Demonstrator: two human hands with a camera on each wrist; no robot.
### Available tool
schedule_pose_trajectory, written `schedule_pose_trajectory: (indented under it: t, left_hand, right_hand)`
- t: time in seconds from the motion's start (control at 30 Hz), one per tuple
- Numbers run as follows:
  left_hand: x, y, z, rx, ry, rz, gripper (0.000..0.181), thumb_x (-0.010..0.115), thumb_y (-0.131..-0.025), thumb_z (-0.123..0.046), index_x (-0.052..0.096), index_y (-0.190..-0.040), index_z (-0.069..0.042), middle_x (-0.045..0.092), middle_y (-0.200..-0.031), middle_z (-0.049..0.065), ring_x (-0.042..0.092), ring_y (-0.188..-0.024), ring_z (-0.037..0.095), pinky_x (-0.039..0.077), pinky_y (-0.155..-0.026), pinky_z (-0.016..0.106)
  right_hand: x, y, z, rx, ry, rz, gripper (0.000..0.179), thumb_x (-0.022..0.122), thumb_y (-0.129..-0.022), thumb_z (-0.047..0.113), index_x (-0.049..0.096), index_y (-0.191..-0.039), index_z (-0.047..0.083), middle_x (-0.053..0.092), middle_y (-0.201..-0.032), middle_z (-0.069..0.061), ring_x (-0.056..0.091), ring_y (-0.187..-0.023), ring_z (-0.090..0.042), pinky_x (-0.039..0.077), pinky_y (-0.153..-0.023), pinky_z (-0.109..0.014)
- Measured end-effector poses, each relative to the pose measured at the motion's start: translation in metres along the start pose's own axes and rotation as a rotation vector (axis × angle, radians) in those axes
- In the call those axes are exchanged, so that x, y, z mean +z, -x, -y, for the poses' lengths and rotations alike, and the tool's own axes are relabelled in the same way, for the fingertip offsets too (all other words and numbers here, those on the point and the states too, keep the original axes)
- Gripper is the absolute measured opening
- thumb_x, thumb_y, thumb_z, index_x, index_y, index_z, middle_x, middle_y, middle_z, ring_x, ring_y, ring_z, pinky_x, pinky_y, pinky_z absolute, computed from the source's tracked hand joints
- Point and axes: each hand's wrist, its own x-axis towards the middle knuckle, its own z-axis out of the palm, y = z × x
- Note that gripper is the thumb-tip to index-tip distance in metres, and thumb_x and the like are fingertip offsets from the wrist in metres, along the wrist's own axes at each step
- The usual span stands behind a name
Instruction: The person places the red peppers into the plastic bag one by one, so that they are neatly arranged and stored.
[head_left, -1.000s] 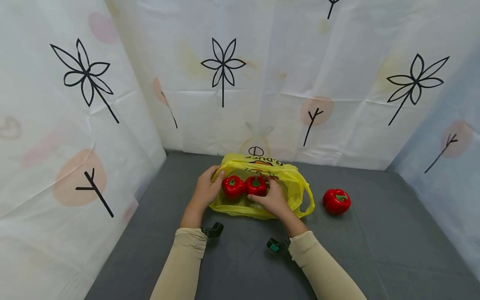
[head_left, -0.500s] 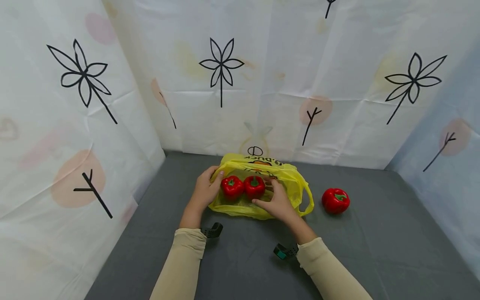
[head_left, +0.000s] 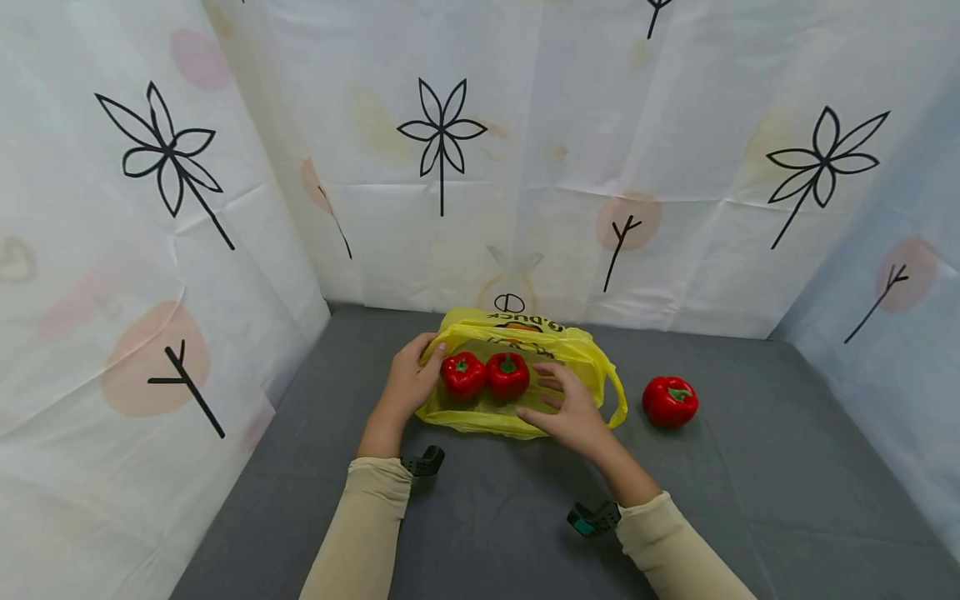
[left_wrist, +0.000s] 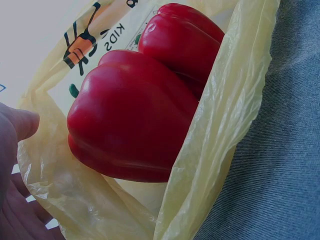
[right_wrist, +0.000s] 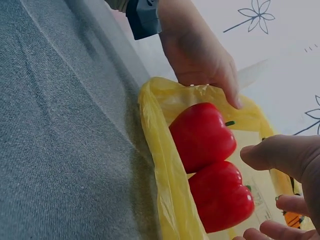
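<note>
A yellow plastic bag [head_left: 480, 423] lies with its mouth towards me. Two red bell peppers [head_left: 462, 377] with green stems sit side by side in it. My left hand [head_left: 408, 377] grips the bag's left edge, thumb inside and fingers outside, as the left wrist view shows beside the nearer pepper [left_wrist: 130, 117]. At the bag's right part, my right hand [head_left: 572, 412] is spread, holding nothing, apart from the right-hand pepper [head_left: 508, 376]. In the right wrist view its thumb and fingers stand clear of both peppers [right_wrist: 220, 197].
A third red bell pepper [head_left: 670, 402] lies on the grey cloth-covered table [head_left: 750, 467], right of the bag's handle loop [head_left: 619, 400]. White printed curtains [head_left: 525, 208] close off the back and both sides. A dark band [head_left: 424, 462] is on the left wrist.
My right hand has let go of the right-hand pepper in the bag and drawn back to the right, its fingers spreading. The left hand has stayed on the bag's edge.
</note>
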Motion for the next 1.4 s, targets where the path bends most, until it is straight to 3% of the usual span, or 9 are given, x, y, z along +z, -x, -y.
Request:
schedule_pose_trajectory:
  t: [0.23,0.47,0.7,1.03,1.4]
  left_hand:
    - [0.0,0.0,-0.001,0.008,0.006,0.002,0.041,0.054,-0.112,-0.04,0.065,-0.139,-0.011,0.068,-0.137,0.011,0.065,-0.128,0.031,0.053,-0.109,0.054]
    - [0.001,-0.001,0.001,0.001,-0.002,0.005,0.041,0.053,-0.112,-0.041,0.064,-0.14,-0.012,0.067,-0.139,0.011,0.063,-0.131,0.031,0.052,-0.111,0.055]
    - [0.0,0.0,-0.001,0.002,-0.001,0.005,0.042,0.054,-0.112,-0.041,0.064,-0.14,-0.011,0.067,-0.139,0.012,0.064,-0.129,0.032,0.053,-0.109,0.055]
    - [0.0,0.002,0.001,-0.01,-0.001,-0.001,0.042,0.054,-0.112,-0.042,0.065,-0.14,-0.012,0.068,-0.138,0.011,0.064,-0.128,0.031,0.053,-0.108,0.055]
    - [0.0,0.001,0.001,0.006,0.007,-0.014,0.04,0.054,-0.112,-0.041,0.065,-0.139,-0.013,0.069,-0.136,0.01,0.065,-0.126,0.03,0.054,-0.107,0.054]
  right_hand:
    - [-0.013,0.011,0.004,0.001,0.019,-0.009,0.058,0.085,-0.093,0.018,0.06,-0.142,0.002,0.057,-0.145,-0.022,0.061,-0.133,-0.046,0.054,-0.107,-0.06]
    - [-0.028,0.021,0.009,-0.032,0.022,-0.027,0.043,0.084,-0.094,0.019,0.067,-0.132,0.009,0.065,-0.135,-0.022,0.067,-0.121,-0.047,0.059,-0.1,-0.056]
    - [-0.048,0.027,0.008,-0.089,0.043,-0.072,0.036,0.082,-0.095,0.015,0.069,-0.129,0.009,0.067,-0.131,-0.016,0.067,-0.118,-0.046,0.062,-0.094,-0.035]
    - [-0.079,0.033,0.002,-0.191,0.095,-0.171,0.033,0.079,-0.095,0.003,0.069,-0.126,0.001,0.067,-0.127,-0.021,0.07,-0.109,-0.023,0.057,-0.088,-0.015]
    - [-0.108,0.039,0.0,-0.177,0.168,-0.275,0.032,0.077,-0.097,0.005,0.07,-0.127,-0.001,0.071,-0.121,-0.02,0.068,-0.102,-0.001,0.055,-0.083,-0.011]
